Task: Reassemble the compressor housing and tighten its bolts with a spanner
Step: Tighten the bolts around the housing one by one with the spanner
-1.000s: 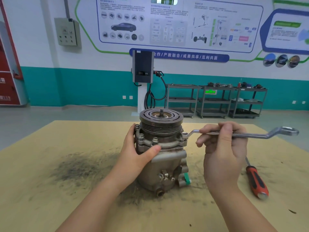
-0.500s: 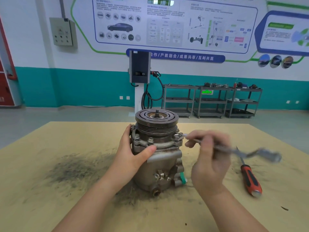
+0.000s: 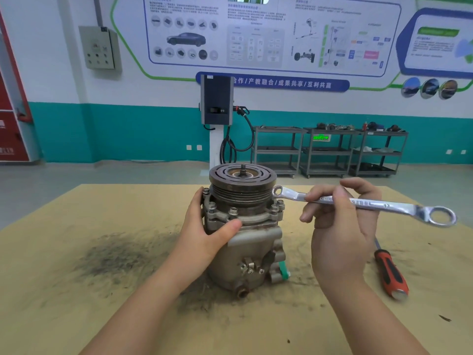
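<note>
Compressor housing [image 3: 243,242] stands upright mid-bench, your left hand [image 3: 212,231] curled around its flange. Your right hand [image 3: 340,216] pinches the spanner [image 3: 358,203], its long axis running rightward; the small ring hangs just above the right-side bolt [image 3: 274,207].

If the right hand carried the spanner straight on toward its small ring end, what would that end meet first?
Most likely the compressor: the spanner in the right hand has its small ring beside the pulley, above a flange bolt. Depth is unclear.
</note>
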